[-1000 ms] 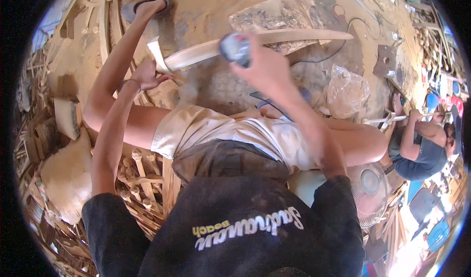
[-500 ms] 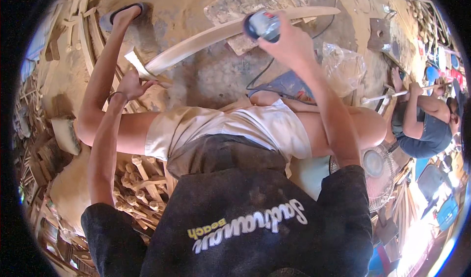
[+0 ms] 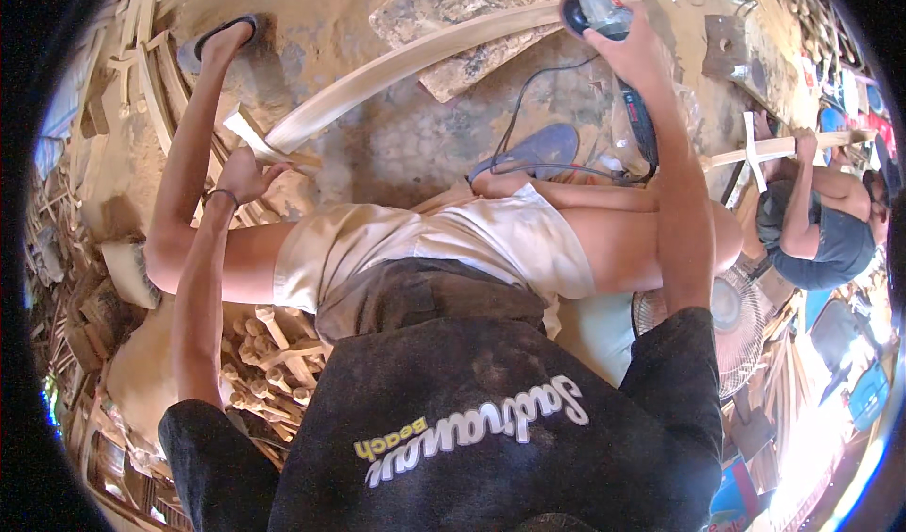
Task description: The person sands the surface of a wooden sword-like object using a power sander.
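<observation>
A long curved wooden sword (image 3: 406,63), with a pale crossguard (image 3: 247,130) near its lower left end, slants up to the right in front of me. My left hand (image 3: 245,175) is closed around its grip end, just below the crossguard. My right hand (image 3: 637,56) grips the head of an angle grinder (image 3: 604,15), whose black disc is at the far right end of the blade. The grinder's dark body (image 3: 639,128) hangs along my right forearm. The blade's tip is hidden behind the grinder and hand.
Under the blade lies a worn wooden board (image 3: 453,70). A black cord (image 3: 519,108) loops past my sandal (image 3: 538,150). Carved wooden pieces (image 3: 274,357) pile up at left. A fan (image 3: 727,320) stands by my right knee; a co-worker (image 3: 821,216) sits at right holding a wooden piece (image 3: 788,147).
My right hand has moved the grinder rightward along the blade, from its middle to its far end. The left hand keeps its hold. The co-worker's wooden piece has shifted.
</observation>
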Demonstrator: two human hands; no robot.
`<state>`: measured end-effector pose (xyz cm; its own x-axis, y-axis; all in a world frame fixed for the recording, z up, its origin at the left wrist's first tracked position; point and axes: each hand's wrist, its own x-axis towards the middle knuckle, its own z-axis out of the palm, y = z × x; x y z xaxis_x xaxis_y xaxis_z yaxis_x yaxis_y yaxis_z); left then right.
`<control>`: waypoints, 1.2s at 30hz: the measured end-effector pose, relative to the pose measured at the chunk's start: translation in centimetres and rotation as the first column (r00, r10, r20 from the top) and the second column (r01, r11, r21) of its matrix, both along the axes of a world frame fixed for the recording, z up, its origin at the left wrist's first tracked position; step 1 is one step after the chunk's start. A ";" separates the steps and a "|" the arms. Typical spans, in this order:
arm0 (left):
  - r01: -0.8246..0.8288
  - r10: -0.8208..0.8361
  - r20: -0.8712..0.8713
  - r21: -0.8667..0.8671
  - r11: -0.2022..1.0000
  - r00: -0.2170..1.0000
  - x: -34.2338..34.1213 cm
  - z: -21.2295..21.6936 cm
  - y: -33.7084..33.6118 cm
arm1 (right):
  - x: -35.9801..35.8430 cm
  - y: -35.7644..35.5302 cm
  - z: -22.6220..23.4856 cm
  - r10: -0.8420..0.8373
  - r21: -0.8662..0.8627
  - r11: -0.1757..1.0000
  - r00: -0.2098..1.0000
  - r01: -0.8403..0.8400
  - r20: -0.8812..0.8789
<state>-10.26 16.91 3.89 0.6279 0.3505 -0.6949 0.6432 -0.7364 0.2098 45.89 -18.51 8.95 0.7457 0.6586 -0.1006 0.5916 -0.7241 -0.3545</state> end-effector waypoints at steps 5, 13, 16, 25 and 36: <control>0.022 -0.022 -0.002 0.004 1.000 1.000 -0.4 -0.9 0.3 | 4.6 -1.4 -0.6 -0.131 -0.057 0.989 0.990 0.134 0.059; -0.126 0.141 0.077 -0.179 0.976 0.987 -6.9 0.1 4.3 | -7.3 3.3 2.1 0.111 -0.054 0.991 0.974 -0.124 -0.196; -0.041 0.057 0.193 -0.085 0.996 0.980 -7.2 -0.3 3.8 | -13.2 6.0 3.3 0.263 -0.102 0.949 0.926 -0.299 -0.270; -0.066 0.079 0.081 -0.154 0.986 0.994 -9.4 -3.6 5.1 | -7.7 3.7 3.4 0.102 -0.234 0.962 0.978 -0.144 -0.182; -0.110 0.140 0.181 -0.166 0.980 0.973 -12.9 -5.9 6.6 | 0.7 -0.1 1.3 -0.167 -0.078 0.984 0.985 0.163 -0.047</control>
